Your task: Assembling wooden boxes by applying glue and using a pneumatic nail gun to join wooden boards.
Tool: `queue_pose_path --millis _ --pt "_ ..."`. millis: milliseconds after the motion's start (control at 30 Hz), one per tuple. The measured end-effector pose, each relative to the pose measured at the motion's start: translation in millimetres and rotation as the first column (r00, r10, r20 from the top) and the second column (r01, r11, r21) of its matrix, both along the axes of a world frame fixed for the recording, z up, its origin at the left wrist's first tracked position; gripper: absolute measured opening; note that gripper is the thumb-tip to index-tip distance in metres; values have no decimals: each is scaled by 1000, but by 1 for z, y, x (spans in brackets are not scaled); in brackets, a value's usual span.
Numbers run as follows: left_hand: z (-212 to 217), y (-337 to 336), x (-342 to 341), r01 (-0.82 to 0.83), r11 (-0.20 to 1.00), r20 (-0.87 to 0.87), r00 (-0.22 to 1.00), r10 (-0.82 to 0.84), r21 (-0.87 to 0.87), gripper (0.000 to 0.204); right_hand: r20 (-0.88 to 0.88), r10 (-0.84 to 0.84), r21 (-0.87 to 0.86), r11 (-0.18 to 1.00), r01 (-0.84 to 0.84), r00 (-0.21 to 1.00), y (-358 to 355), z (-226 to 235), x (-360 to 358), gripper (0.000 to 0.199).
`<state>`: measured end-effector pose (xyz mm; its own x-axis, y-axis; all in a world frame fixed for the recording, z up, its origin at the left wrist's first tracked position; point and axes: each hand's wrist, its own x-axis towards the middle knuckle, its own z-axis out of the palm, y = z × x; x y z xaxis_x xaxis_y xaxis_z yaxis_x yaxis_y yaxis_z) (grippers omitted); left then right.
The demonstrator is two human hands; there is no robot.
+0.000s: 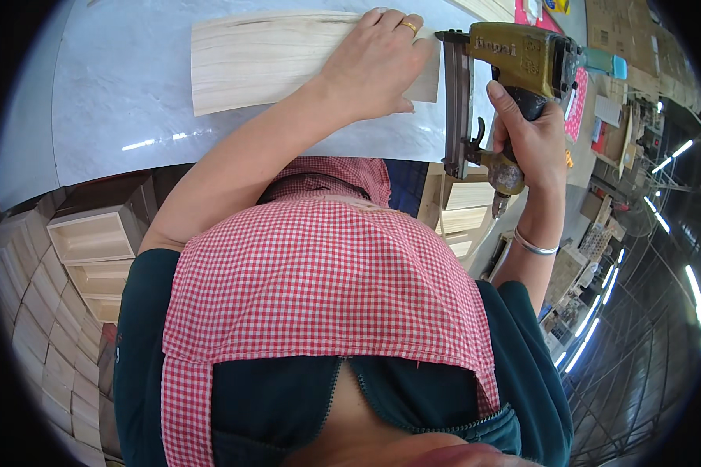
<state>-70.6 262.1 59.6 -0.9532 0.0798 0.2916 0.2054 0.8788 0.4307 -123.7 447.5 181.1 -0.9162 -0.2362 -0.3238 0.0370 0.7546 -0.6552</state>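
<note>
Pale wood made up the thin panel (288,58) that was laid flat on the grey tabletop (117,93) in the upper middle of the frame. Its right end was pressed down by the left hand (378,66), whose fingers (397,23) were spread flat and closed on nothing. Just beside that end, at the upper right, a yellow nail gun (514,66) was gripped by the right hand (533,136), fingers wrapped tightly around its handle. Open wooden boxes (93,241) were stacked at the left edge, below the tabletop.
</note>
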Motion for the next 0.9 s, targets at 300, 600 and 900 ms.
queue_pose_path --millis 300,600,900 --pt "-5 -18 12 -54 982 -223 975 12 -183 58 5 -40 -4 999 40 999 -2 2 5 31" --pt "38 -153 104 3 996 466 884 42 -94 51 -60 -42 20 999 43 997 21 14 39 28" --pt "13 -102 72 -70 956 436 898 -63 284 40 31 26 -5 1000 -26 999 28 4 72 29"
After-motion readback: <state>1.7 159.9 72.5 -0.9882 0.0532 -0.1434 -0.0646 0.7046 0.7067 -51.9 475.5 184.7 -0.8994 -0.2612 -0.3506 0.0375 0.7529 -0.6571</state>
